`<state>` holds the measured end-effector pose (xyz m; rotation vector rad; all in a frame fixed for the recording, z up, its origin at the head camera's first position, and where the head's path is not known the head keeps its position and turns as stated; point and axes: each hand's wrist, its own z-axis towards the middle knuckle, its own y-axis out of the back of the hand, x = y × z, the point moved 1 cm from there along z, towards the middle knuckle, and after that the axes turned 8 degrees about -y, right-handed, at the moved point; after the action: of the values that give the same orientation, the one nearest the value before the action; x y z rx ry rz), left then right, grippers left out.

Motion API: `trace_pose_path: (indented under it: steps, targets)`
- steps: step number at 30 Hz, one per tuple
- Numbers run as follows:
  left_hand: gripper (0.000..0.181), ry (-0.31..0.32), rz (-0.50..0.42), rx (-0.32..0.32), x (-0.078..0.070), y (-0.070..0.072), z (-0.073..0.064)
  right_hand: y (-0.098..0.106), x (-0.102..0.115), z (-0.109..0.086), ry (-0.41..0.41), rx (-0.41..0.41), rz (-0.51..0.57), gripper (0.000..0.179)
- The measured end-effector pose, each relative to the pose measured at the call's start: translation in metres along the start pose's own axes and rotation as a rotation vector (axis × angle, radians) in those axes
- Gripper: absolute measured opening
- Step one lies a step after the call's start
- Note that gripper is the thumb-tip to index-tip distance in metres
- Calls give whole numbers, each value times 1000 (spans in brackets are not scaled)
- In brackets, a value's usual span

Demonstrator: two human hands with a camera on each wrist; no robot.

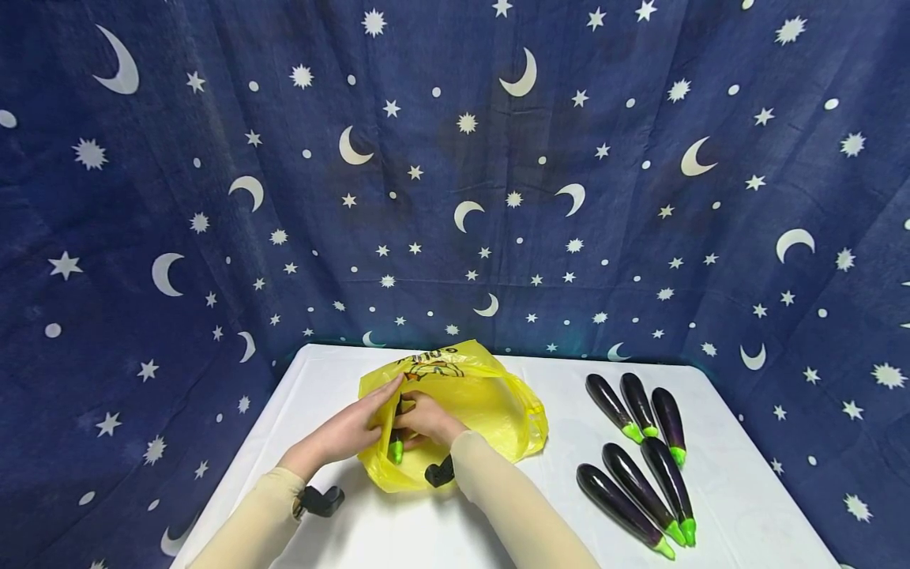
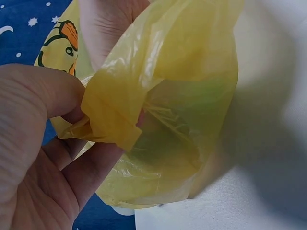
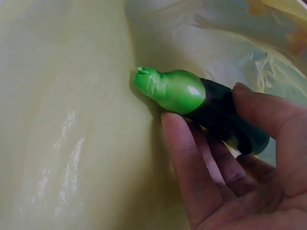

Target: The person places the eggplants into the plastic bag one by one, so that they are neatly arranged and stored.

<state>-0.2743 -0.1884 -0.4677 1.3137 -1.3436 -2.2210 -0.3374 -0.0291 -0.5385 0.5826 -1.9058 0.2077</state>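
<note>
A yellow plastic bag point(image 1: 490, 403) lies on the table with its mouth spread toward me. My left hand point(image 1: 344, 431) pinches the bag's left rim between thumb and fingers; in the left wrist view the folded film point(image 2: 112, 110) bunches there. Inside the mouth, my right hand point(image 1: 430, 419) holds an eggplant point(image 3: 220, 112), thumb on one side and fingers on the other. Its bright green cap point(image 3: 180, 91) points away from the palm in the right wrist view. From the head view, the hand hides most of the dark body, and the green end shows near the bag's left side.
Several dark purple eggplants with green caps lie on the right of the white table point(image 1: 327, 379), in a back group point(image 1: 637, 403) and a front group point(image 1: 643, 482). A dark blue curtain point(image 1: 426, 237) with moons and stars hangs behind and at both sides.
</note>
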Motion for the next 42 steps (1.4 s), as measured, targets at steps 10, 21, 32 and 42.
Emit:
trace_pose_path:
  steps: [10, 21, 32, 42]
  targets:
    - [89, 16, 7, -20, -2, 2, 0, 4, -5, 1, -7, -27, 1, 77]
    - [89, 76, -3, -43, 0, 3, -2, 20, -3, -19, 70, -15, -62, 71]
    - [88, 67, -48, -61, 4, 2, -3, 44, -7, -76, 189, -20, -208, 66]
    - [85, 30, -172, -118, 20, -2, -5, 89, -26, -129, 230, -37, -173, 61]
